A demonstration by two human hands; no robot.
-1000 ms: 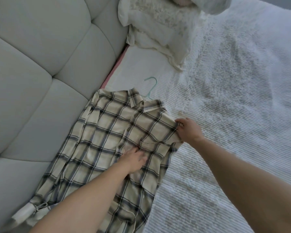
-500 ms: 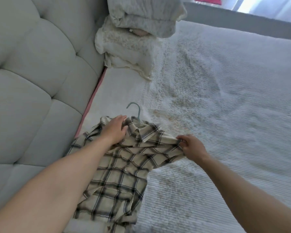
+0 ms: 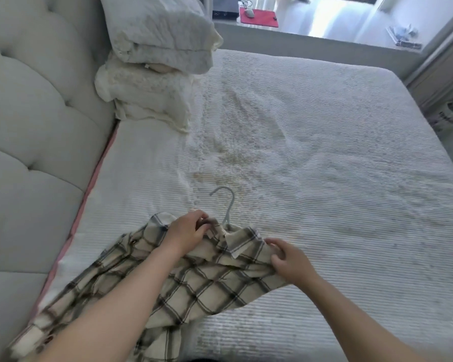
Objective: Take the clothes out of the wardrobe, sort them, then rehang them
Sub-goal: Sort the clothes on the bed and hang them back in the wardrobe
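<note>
We have the plaid shirt [image 3: 194, 278] lying on the bed [image 3: 324, 178], its collar toward the middle of the mattress and its tail trailing off toward the padded headboard [image 3: 32, 126]. Our left hand [image 3: 187, 232] has its fingers curled round the cloth at the collar, right beside the neck of the pale blue hanger [image 3: 226, 207], whose hook pokes out above the collar onto the bedspread. Our right hand [image 3: 289, 259] pinches the shoulder edge of the shirt. To do this step well, we judge that we should keep the collar centred on the hanger neck, draw both shoulders evenly over the arms hidden inside, and smooth the front before lifting, so the shirt does not slide to one side. Counting what shows: one shirt, one hanger, two hands at work, and two pillows [image 3: 154, 61] stacked against the headboard, the grey one on top of the cream one.
</note>
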